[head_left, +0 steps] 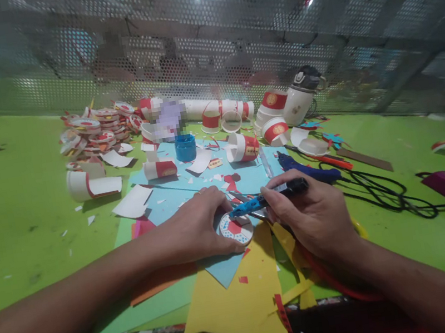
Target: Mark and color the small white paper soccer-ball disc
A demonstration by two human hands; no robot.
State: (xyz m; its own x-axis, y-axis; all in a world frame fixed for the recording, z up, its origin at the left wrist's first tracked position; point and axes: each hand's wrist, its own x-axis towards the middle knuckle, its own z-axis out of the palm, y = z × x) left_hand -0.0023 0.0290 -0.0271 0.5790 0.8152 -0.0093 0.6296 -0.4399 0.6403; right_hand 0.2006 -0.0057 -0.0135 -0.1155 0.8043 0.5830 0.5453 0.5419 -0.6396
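My left hand point(198, 224) lies over one round paper disc point(238, 230), with the fingers curled on its left edge and pinning it down. My right hand point(317, 216) is closed around one pen point(272, 197), which has a black barrel and a blue front end. The tip of the pen sits just above the disc's top edge. I cannot tell whether it touches.

The disc is white with a red and blue pattern. It rests near the front edge of the green table point(20, 221), on overlapping sheets of paper: one yellow sheet point(235, 299) nearest me and one light blue sheet point(184, 189) behind it.

Just behind my right hand lies one blue glue gun point(308, 171), and its black cord point(383, 197) loops away to the right. Further back are three red and white paper cups on their sides, at the left point(82, 184), the middle point(159, 169) and the right point(242, 147), and one blue pot point(185, 147) standing upright between them. At the back left is a heap of discs point(94, 130), too jumbled to count. At the back right stands one white bottle point(300, 99).
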